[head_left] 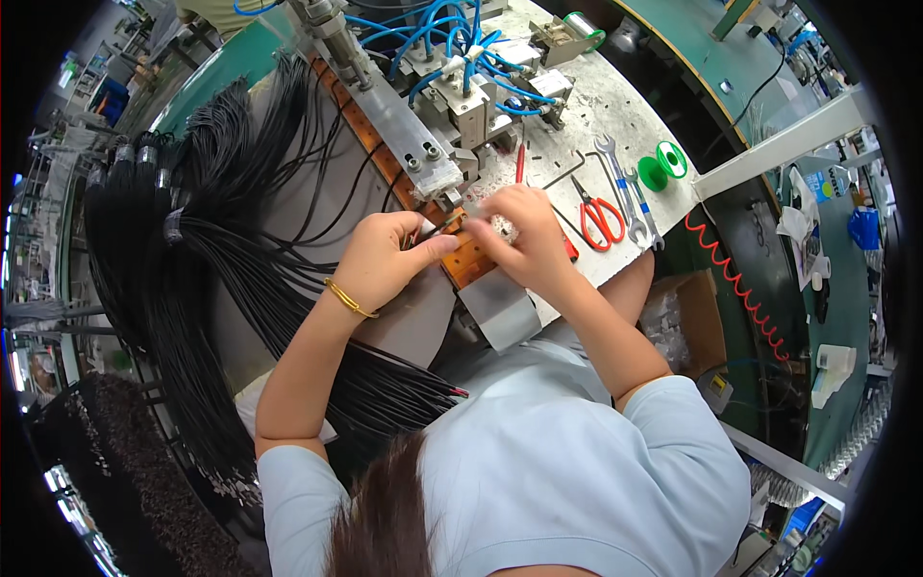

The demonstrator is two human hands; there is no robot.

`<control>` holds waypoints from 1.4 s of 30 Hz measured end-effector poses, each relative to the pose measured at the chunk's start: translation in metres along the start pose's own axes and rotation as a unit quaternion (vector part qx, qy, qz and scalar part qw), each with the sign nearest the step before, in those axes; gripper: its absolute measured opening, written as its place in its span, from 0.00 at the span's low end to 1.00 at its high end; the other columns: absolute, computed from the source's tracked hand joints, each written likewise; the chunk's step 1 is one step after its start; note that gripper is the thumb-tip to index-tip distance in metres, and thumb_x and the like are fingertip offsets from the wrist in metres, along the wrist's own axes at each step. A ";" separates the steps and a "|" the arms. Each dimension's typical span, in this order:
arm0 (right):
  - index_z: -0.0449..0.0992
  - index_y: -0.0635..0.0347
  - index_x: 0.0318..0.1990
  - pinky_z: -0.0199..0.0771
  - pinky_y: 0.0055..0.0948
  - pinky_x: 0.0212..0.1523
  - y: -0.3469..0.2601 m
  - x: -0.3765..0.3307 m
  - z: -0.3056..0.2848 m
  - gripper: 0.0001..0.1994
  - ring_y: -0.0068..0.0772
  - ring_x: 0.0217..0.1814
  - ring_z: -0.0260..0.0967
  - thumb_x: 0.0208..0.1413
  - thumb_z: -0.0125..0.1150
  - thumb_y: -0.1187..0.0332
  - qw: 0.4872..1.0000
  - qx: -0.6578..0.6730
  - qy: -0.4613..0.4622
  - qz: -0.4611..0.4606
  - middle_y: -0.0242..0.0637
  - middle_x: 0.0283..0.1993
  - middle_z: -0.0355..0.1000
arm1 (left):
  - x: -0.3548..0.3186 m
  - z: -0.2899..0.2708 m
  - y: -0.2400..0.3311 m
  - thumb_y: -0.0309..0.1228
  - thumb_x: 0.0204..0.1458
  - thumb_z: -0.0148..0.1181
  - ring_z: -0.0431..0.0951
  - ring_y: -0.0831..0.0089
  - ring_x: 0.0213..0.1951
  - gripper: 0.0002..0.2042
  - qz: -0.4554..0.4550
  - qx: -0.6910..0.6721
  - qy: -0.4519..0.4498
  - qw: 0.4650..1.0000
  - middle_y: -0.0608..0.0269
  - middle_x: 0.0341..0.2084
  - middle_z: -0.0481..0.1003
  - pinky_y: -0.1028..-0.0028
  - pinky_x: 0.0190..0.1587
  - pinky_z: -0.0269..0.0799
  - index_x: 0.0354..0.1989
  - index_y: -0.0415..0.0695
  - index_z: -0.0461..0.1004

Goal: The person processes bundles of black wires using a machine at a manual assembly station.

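My left hand [383, 262], with a gold-coloured bracelet at the wrist, pinches the end of a thin black cable [444, 227] between thumb and fingers. Close to that end, my right hand [527, 236] curls its fingers inward; whatever they may hold is too small and covered to make out. Both hands are over the orange-brown work plate [473, 258], just in front of the metal head of a bench machine [431, 173]. To the left lie large bundles of black cables [207, 231], some tied with clear wrap. A metal block [502, 310] stands at the plate's near end.
On the white bench top [615, 125] lie red-handled scissors [602, 223], spanners [635, 197], a red pen-like tool [520, 163] and a green spool [670, 162]. Blue air hoses [442, 29] loop over the machine. A cardboard box [697, 317] with clear bags stands at the right; a coiled red hose [735, 279] hangs beyond.
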State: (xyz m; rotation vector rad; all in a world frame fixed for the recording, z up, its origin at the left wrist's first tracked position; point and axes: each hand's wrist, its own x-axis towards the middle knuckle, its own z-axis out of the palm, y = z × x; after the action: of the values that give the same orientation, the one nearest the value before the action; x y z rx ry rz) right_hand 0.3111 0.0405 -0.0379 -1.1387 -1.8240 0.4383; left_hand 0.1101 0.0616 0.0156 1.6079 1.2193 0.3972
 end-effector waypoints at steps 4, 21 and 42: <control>0.72 0.60 0.32 0.62 0.32 0.42 -0.004 -0.004 0.003 0.05 0.37 0.39 0.67 0.49 0.61 0.72 0.995 0.099 -0.027 -0.014 0.35 0.31 0.70 | -0.004 0.002 0.010 0.36 0.50 0.64 0.64 0.86 0.18 0.12 0.012 0.009 -0.036 0.999 0.71 0.14 0.70 0.79 0.21 0.61 0.27 0.37 0.76; 0.72 0.61 0.35 0.62 0.34 0.42 0.001 -0.003 -0.002 0.07 0.40 0.38 0.65 0.47 0.61 0.75 0.994 0.040 -0.028 -0.094 0.37 0.30 0.69 | -0.006 0.001 0.008 0.31 0.53 0.59 0.66 0.89 0.19 0.07 -0.018 -0.172 -0.078 0.982 0.74 0.17 0.69 0.85 0.18 0.59 0.32 0.39 0.73; 0.71 0.63 0.33 0.62 0.29 0.37 -0.013 -0.008 -0.005 0.08 0.38 0.36 0.65 0.56 0.58 0.67 0.969 0.198 -0.069 0.129 0.41 0.31 0.68 | -0.009 0.008 0.013 0.32 0.52 0.60 0.64 0.84 0.20 0.09 0.012 -0.092 -0.009 0.996 0.70 0.14 0.65 0.77 0.24 0.61 0.29 0.37 0.73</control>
State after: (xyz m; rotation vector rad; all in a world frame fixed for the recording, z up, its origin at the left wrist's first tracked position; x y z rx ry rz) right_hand 0.3100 0.0268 -0.0307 -1.0843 -1.6094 1.0080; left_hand 0.1191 0.0497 0.0264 1.4661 1.1175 0.4948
